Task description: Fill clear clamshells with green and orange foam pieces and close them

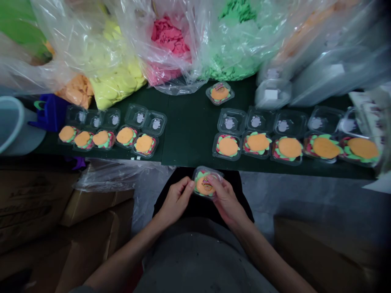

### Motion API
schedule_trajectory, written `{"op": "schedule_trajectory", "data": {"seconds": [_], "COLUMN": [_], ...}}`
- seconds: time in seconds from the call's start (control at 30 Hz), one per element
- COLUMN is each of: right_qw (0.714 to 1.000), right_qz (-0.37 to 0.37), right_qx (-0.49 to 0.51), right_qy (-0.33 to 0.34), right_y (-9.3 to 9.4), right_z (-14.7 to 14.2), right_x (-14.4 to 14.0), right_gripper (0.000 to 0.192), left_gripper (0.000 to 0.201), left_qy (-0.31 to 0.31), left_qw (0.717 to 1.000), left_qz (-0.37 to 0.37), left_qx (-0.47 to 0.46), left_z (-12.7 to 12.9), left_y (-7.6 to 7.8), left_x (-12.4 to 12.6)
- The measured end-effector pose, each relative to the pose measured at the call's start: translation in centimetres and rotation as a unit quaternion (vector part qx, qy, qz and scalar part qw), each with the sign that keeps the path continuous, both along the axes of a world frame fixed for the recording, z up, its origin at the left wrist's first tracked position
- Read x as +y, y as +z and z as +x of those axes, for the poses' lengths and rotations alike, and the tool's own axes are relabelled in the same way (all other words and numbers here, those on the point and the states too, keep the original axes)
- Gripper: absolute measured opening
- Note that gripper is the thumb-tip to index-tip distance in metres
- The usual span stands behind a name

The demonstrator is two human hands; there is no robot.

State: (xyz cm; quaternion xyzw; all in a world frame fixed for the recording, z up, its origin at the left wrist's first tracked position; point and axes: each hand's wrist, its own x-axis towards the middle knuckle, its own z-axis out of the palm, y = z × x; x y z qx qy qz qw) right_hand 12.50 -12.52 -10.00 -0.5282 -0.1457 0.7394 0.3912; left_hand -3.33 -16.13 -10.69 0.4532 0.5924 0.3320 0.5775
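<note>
A small clear plastic box [201, 183] with a printed label on top, holding an orange disc and green frilled pieces, is held above the person's lap, just in front of the table edge. The left hand [180, 194] pinches its left side between thumb and fingers, while the right hand [227, 197] is clamped on its right side, the thumb lying over the top. Beyond it, on the dark green table [186, 126], stand 2 groups of open clear plastic boxes with their lids folded back: 5 on the left, the nearest to the middle being an orange-topped open box [145, 144], and 5 on the right, beginning with another orange-topped open box [227, 145]. Farther back sits 1 closed clear box with a printed label [220, 93]. Along the rear lie clear plastic bags of yellow flat pieces [119, 83], pink-red flat pieces [169, 38] and green flat pieces [229, 67], with blurred stacks of clear plastic containers [271, 91] to their right. At the far left are a dark blue plastic holder [50, 112] and a pale round bucket [15, 126]; brown cardboard boxes [91, 207] lie below the table.
</note>
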Motion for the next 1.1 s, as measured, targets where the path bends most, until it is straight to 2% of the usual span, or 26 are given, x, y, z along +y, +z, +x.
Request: {"op": "schedule_trajectory", "data": {"seconds": [0.07, 0.23, 0.47, 0.53, 0.7, 0.77, 0.93, 1.1], "right_qw": [1.000, 1.000, 0.999, 0.999, 0.998, 0.998, 0.997, 0.995], "right_qz": [0.001, -0.005, 0.000, 0.003, 0.007, 0.012, 0.028, 0.038], "right_qx": [-0.004, 0.012, 0.038, 0.045, 0.059, 0.061, 0.069, 0.086], "right_qy": [-0.018, -0.016, -0.012, -0.002, 0.014, 0.014, 0.003, 0.018], "right_y": [0.0, 0.0, -0.8, -0.9, -0.7, -0.6, -0.4, -0.2], "right_z": [-0.3, -0.7, -0.3, 0.0, 0.5, 0.6, 0.8, 0.7], "right_x": [0.0, -0.1, -0.3, -0.3, -0.2, -0.2, -0.3, -0.3], "right_gripper": [0.034, 0.036, 0.034, 0.033, 0.033, 0.033, 0.036, 0.034], "left_gripper": [0.044, 0.044, 0.044, 0.044, 0.045, 0.044, 0.044, 0.044], "left_qy": [0.005, 0.071, 0.088, 0.065, -0.061, -0.078, -0.042, 0.014], "left_qw": [1.000, 0.997, 0.996, 0.998, 0.998, 0.997, 0.999, 0.999], "left_qz": [-0.010, 0.008, 0.014, 0.007, -0.008, -0.001, 0.010, 0.019], "left_qx": [0.000, 0.005, -0.028, -0.022, -0.022, -0.017, -0.027, -0.029], "left_z": [0.3, 1.2, 2.0, 1.5, -0.4, -0.8, -0.1, 0.8], "left_y": [0.1, 0.3, -0.6, -0.5, 0.6, 0.9, 0.6, 0.0], "left_x": [-0.7, -1.5, -1.2, -0.9, 0.5, 0.8, 0.4, -0.7]}}
